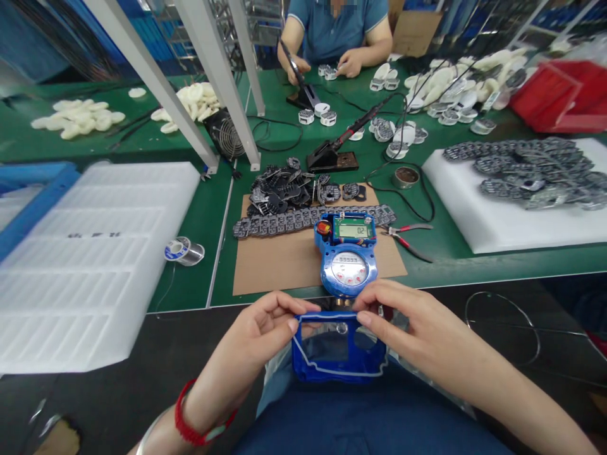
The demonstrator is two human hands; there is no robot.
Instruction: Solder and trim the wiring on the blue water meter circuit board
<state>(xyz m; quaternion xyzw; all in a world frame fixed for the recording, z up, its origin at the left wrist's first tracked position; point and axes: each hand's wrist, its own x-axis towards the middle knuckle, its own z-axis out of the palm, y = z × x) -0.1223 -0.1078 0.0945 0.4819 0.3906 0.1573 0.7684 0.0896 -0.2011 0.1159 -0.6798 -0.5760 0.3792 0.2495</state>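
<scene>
While both hands grip the blue cover, the display on the meter shows 0 and 2.

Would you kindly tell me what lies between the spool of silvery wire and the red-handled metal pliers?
In the head view, green tabletop and a flat brown cardboard sheet, with a blue, round-dialled meter showing over the sheet's right part.

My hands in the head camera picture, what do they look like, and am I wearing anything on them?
Your left hand and right hand are both gloveless, with no sleeves showing. Your left wrist wears a thick red bracelet with a pale piece on it, plus a thin, silvery bangle. Your right wrist looks bare.
</scene>
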